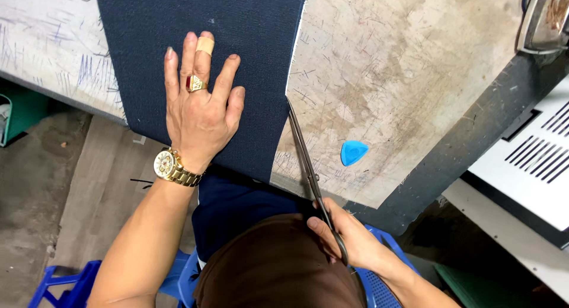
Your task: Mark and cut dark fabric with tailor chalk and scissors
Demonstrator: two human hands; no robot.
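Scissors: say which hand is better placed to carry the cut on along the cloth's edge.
Right. The right hand grips the scissors at the cloth edge; the left hand lies flat on it.

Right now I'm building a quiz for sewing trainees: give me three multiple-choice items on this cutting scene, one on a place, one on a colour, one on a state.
1. Where does the left hand rest?
A on the navy fabric
B on the scissors
C on the bare table

2. What colour is the small chalk piece on the table?
A red
B blue
C yellow

3. How is the left hand held?
A clenched
B flat, fingers spread
C pinching the cloth

Answers:
A, its palm lies on the cloth.
B, it is bright blue.
B, the fingers lie spread while the right hand grips the scissors.
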